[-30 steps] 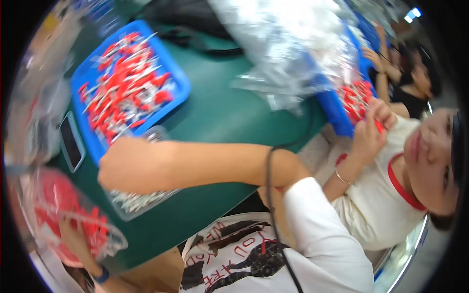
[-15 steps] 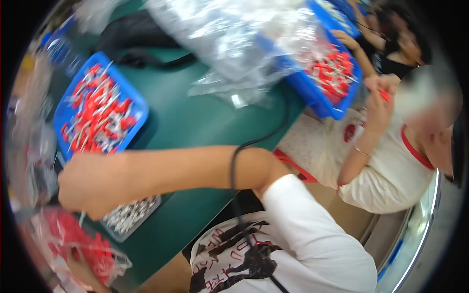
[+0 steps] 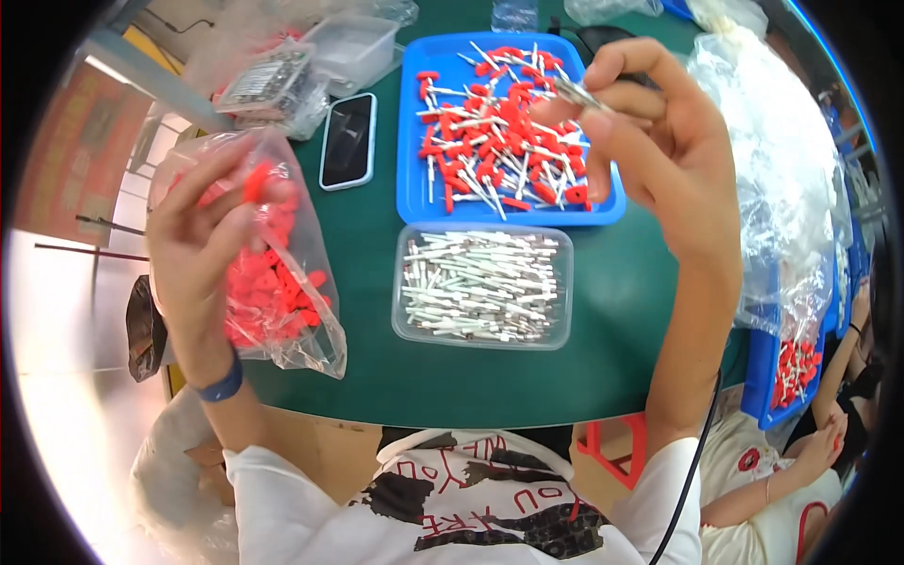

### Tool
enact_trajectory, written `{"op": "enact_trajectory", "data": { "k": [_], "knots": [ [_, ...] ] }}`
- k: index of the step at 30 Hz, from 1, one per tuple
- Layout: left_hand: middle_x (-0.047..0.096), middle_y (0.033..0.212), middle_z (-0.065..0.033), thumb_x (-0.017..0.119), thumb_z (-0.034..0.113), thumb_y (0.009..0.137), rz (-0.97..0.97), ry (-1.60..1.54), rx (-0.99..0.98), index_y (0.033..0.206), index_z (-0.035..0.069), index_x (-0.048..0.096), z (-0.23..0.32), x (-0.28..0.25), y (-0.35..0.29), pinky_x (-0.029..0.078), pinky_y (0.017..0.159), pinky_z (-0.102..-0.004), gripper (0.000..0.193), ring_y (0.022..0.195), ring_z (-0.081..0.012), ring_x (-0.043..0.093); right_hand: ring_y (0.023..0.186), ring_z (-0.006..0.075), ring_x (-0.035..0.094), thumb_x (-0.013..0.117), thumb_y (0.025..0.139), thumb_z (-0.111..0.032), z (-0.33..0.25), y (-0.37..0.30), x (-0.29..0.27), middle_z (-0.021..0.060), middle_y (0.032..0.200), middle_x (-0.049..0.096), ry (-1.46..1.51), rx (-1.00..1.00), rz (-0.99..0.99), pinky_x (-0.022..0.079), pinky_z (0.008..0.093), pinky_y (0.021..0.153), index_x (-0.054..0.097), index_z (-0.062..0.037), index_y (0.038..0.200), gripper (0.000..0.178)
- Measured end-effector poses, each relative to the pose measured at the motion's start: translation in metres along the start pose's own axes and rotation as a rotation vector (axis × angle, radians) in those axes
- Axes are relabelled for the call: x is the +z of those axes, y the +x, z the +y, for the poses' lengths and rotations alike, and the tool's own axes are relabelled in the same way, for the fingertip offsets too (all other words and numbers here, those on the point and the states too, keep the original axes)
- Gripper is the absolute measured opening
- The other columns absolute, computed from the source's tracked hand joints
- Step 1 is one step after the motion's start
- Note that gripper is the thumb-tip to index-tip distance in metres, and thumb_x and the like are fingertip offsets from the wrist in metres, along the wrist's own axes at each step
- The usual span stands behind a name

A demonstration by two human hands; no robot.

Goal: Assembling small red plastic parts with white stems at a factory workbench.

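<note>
My left hand (image 3: pixel 196 240) is raised over an open clear bag of red plastic pieces (image 3: pixel 259 297). Its fingers pinch one small red plastic piece (image 3: pixel 256 182), slightly blurred. Above the right edge of a blue tray (image 3: pixel 607 202), my right hand (image 3: pixel 683 165) is closed on a thin white rod with a metallic end (image 3: pixel 576 92). That tray holds a heap of white rods with red heads (image 3: pixel 490 127). Just nearer to me, a clear plastic tub (image 3: pixel 568 325) is filled with loose white rods (image 3: pixel 480 282).
A phone (image 3: pixel 347 141) lies between the bag and the tray. Clear boxes of small parts (image 3: pixel 268 80) stand at the back left. Plastic sheeting (image 3: pixel 767 151) bulges at the right, beside another blue tray (image 3: pixel 763 386). A person (image 3: pixel 782 485) sits at the far right.
The view has swung round. My right arm, earlier stretched across to the tub, is now back at the right with a rod. My left hand has come up from the bag with a red piece.
</note>
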State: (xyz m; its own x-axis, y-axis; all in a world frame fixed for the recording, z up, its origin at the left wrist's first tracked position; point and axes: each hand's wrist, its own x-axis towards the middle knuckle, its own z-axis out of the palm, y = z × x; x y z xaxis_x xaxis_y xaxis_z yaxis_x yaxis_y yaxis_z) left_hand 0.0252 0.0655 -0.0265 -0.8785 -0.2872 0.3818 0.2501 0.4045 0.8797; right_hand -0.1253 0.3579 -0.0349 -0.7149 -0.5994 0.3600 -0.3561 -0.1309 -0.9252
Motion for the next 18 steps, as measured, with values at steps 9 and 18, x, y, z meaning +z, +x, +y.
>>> {"op": "enact_trajectory", "data": {
  "k": [9, 18],
  "knots": [
    [0.066, 0.107, -0.0164, 0.064, 0.002, 0.08, -0.404, -0.572, 0.026, 0.103, -0.001, 0.068, 0.012, 0.102, 0.058, 0.044, 0.049, -0.0182, 0.024, 0.069, -0.0102, 0.064, 0.068, 0.0161, 0.068, 0.054, 0.091, -0.005, -0.008, -0.009, 0.009, 0.0194, 0.096, 0.068, 0.208, -0.073, 0.059, 0.036, 0.0161, 0.037, 0.054, 0.0042, 0.112, 0.023],
    [0.069, 0.101, -0.0128, 0.069, -0.003, 0.073, -0.366, -0.454, -0.022, 0.113, -0.004, 0.063, 0.006, 0.11, 0.058, 0.043, 0.048, -0.0165, 0.04, 0.075, -0.0101, 0.065, 0.089, 0.0227, 0.069, 0.048, 0.094, -0.008, 0.003, 0.003, 0.011, 0.0168, 0.094, 0.067, 0.213, -0.038, 0.099, 0.046, 0.0213, 0.041, 0.054, 0.0028, 0.116, 0.025]
  ]
}}
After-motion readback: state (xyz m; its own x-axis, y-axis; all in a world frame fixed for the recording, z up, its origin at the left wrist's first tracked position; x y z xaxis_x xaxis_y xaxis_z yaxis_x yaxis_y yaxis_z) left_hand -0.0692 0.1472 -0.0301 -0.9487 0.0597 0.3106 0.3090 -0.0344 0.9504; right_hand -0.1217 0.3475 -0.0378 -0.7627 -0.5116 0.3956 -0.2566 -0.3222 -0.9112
